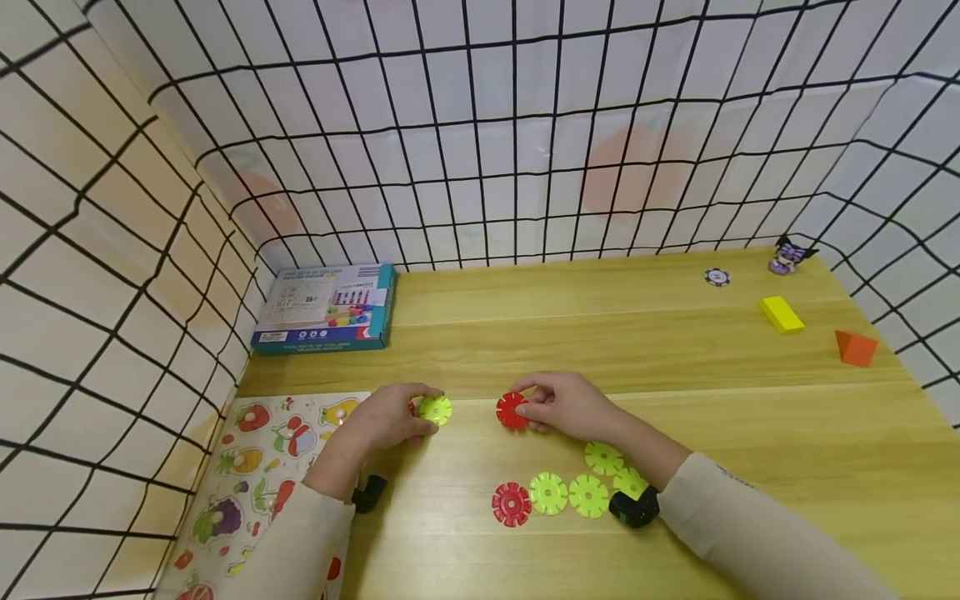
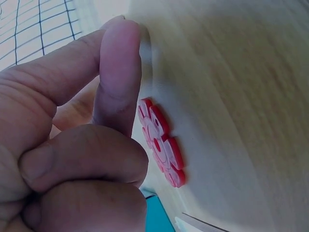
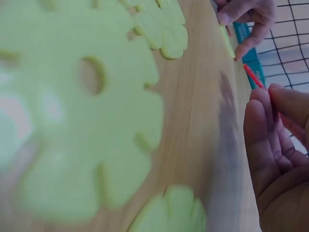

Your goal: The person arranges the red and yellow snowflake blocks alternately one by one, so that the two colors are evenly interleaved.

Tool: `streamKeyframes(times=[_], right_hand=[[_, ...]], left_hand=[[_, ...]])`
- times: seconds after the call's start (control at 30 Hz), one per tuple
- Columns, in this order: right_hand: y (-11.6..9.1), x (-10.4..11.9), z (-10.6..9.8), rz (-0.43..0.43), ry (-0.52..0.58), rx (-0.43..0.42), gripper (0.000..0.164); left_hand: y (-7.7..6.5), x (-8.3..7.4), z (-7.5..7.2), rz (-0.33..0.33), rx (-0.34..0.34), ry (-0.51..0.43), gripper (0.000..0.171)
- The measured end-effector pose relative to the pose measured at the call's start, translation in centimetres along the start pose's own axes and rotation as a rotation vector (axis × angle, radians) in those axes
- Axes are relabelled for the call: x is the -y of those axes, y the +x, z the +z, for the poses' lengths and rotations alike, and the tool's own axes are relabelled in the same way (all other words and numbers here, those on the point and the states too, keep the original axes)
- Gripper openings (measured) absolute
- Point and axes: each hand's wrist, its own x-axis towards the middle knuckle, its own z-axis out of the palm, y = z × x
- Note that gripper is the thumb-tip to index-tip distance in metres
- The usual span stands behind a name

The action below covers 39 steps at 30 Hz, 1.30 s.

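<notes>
My right hand (image 1: pixel 566 404) pinches a red notched plastic disc (image 1: pixel 512 412) between thumb and fingers, over the middle of the table. The right wrist view shows this red disc (image 3: pixel 253 76) nearly edge-on at the fingertips. To the left, my left hand (image 1: pixel 390 414) holds a yellow-green notched disc (image 1: pixel 436 410) by its edges, between thumb and index finger. Fingers hide that disc in the left wrist view. Another red disc (image 2: pixel 161 145) lies on the wood beside the left hand, mostly hidden from the head view.
Near the right forearm lie a red disc (image 1: pixel 512 504) and several yellow-green discs (image 1: pixel 588 496). A fruit-picture board (image 1: pixel 251 462) extends under the left arm. A teal-edged box (image 1: pixel 326 308) stands at the back left. At the right are a yellow block (image 1: pixel 782 315), orange prism (image 1: pixel 856 348), chip (image 1: pixel 717 277) and figurine (image 1: pixel 789 257).
</notes>
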Motion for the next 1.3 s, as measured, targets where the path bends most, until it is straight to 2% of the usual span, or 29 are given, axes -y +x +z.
streamKeyframes(times=[0.3,0.5,0.73,1.3], right_hand=[[3.7,0.8,2.5,0.029,-0.058,0.017,0.022],[5.1,1.7,3.2,0.045,-0.064,0.061,0.021],[5.5,1.7,3.7,0.052,-0.114,0.050,0.020],[5.3,1.3,3.5,0.070,-0.106,0.052,0.021]], left_hand=[[-0.1,-0.4,-0.2,-0.034,0.011,0.012,0.049],[-0.1,-0.3,-0.2,-0.034,0.013,0.014,0.050],[-0.2,-0.2,-0.3,-0.035,0.005,0.019,0.050],[0.2,-0.4,-0.4,-0.008,0.016,0.036,0.050]])
